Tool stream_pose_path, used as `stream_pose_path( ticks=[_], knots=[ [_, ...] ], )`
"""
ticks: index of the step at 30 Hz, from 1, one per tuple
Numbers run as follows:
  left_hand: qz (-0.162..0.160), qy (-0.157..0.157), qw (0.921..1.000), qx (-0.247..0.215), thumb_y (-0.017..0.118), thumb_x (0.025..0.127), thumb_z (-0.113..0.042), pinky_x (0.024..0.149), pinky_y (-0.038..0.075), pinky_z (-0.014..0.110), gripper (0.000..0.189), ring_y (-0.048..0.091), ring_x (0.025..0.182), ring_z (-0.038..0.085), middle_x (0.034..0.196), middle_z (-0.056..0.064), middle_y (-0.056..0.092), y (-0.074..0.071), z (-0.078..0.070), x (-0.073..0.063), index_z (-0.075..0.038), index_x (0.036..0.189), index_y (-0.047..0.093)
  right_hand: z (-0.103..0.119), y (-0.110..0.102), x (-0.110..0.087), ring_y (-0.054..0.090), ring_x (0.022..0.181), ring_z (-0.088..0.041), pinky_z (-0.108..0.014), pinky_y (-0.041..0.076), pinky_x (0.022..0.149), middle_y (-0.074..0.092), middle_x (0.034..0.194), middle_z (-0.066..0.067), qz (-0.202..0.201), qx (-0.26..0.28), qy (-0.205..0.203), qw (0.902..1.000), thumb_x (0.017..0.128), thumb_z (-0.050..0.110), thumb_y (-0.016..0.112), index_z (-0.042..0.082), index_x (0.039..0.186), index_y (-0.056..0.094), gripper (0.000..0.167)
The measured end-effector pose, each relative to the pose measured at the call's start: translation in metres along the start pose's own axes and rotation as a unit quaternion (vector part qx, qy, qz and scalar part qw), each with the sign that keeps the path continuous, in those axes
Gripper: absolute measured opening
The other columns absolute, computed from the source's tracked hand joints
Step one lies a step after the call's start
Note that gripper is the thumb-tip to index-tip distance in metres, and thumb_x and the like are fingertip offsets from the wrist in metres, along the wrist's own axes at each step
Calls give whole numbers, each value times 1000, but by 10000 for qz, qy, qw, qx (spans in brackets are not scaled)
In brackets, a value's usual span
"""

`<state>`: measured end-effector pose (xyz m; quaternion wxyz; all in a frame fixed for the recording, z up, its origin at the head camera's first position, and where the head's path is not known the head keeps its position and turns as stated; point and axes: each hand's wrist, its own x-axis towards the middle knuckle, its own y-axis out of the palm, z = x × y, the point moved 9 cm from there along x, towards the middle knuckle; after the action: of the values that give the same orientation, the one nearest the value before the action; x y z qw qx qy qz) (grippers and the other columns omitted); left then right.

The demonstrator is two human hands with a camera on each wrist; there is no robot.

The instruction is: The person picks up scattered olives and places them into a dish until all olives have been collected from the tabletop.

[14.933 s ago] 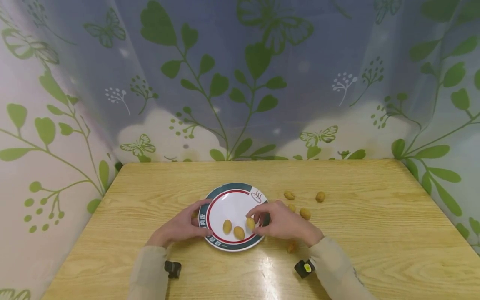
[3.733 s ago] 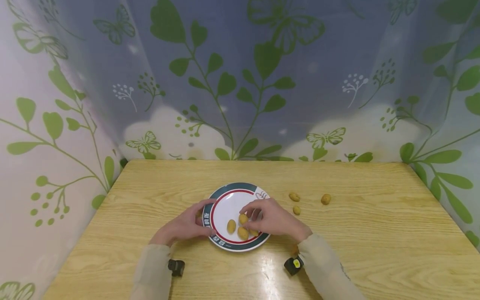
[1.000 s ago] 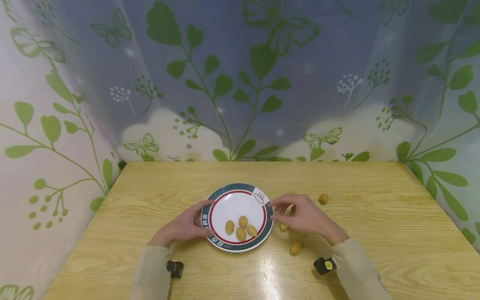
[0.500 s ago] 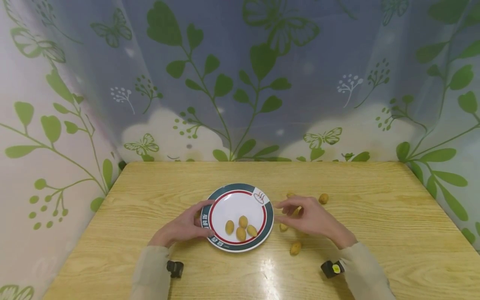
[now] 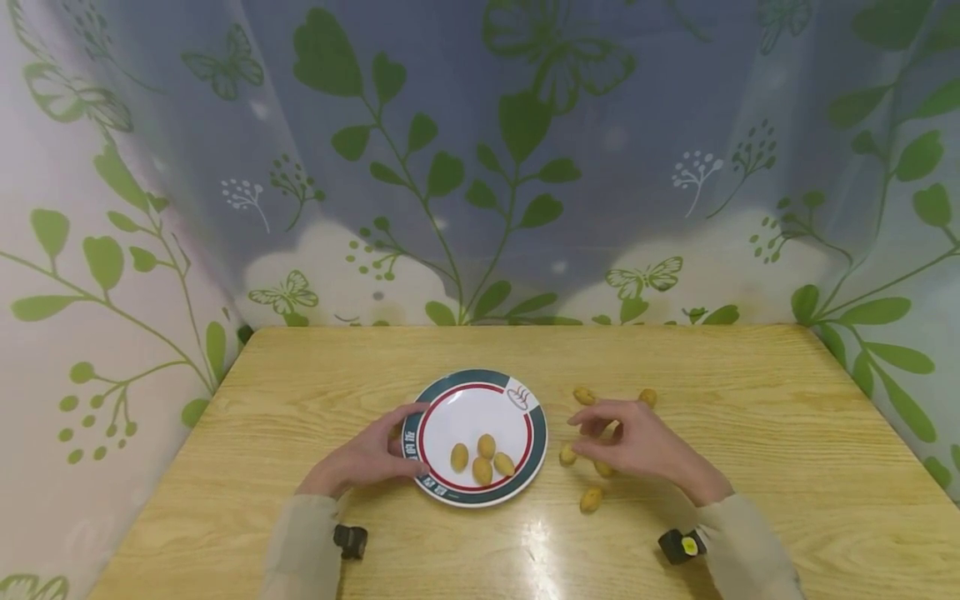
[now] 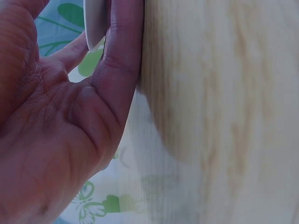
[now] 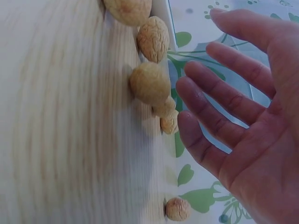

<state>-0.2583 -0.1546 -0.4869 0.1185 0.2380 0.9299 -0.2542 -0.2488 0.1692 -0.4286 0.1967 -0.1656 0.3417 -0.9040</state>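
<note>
A white plate point(image 5: 465, 417) with a dark teal rim and red ring lies on the table, bearing several small oval yellow-brown fruits point(image 5: 482, 471). My left hand point(image 5: 363, 450) grips the plate's left edge, thumb on the rim; in the left wrist view the fingers reach around the plate edge point(image 6: 95, 21). To the right of the plate, my right hand point(image 5: 637, 437) hovers with loosely bent fingers and holds nothing. Beneath and around it lie several loose fruits, one point(image 5: 567, 454) just below the fingertips. In the right wrist view a loose fruit point(image 7: 153, 39) shows a wrinkled skin.
The wooden table point(image 5: 300, 533) carries one fruit point(image 5: 591, 500) nearer the front and another point(image 5: 647, 397) behind the right hand. A leaf-and-butterfly patterned curtain point(image 5: 480, 167) encloses the back and sides. Both sleeves bear small black wrist cameras.
Since the earliest frames, my right hand set more fruits onto the plate. Over the last second it moved right, off the plate's rim to above the loose fruits. The left hand stays put.
</note>
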Motion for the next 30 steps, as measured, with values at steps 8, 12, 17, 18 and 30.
stream_pose_path(
  ticks=[8, 12, 17, 18, 30],
  knots=[
    [-110, -47, 9997, 193, 85, 82, -16, 79, 53, 29, 90, 65, 91, 18, 129, 17, 57, -1, 0, 0, -21, 157, 36, -5, -3, -7, 67, 87, -11, -25, 55, 69, 74, 95, 1, -46, 56, -66, 10000, 87, 25, 82, 9, 111, 76, 29],
    [-122, -98, 9997, 195, 85, 82, -15, 79, 53, 29, 90, 64, 90, 18, 126, 16, 58, -1, 0, -1, -22, 157, 36, -9, -5, -9, 68, 85, -13, -25, 55, 68, 74, 94, 0, -43, 3, -17, 10000, 86, 26, 83, 9, 110, 77, 31],
    [-160, -124, 9996, 220, 86, 81, -16, 79, 52, 30, 90, 63, 89, 18, 125, 14, 59, -1, -1, -2, -22, 157, 37, -17, -6, -14, 67, 83, -9, -26, 56, 70, 74, 92, 3, 94, -153, 60, 9998, 87, 28, 82, 10, 112, 77, 31],
    [-183, -127, 9995, 236, 86, 81, -17, 79, 51, 30, 90, 63, 89, 18, 125, 13, 59, -2, -1, -3, -22, 157, 37, -18, -6, -15, 67, 83, -8, -26, 55, 71, 74, 92, 3, 126, -192, 54, 9997, 87, 28, 82, 10, 112, 77, 31],
    [-191, -132, 9993, 276, 86, 81, -17, 81, 51, 29, 90, 63, 92, 18, 131, 15, 57, -2, -4, -4, -22, 157, 37, -24, -9, -23, 63, 83, -4, -26, 53, 72, 71, 92, 6, 430, -241, 152, 9987, 86, 30, 82, 11, 114, 76, 34]
  ],
)
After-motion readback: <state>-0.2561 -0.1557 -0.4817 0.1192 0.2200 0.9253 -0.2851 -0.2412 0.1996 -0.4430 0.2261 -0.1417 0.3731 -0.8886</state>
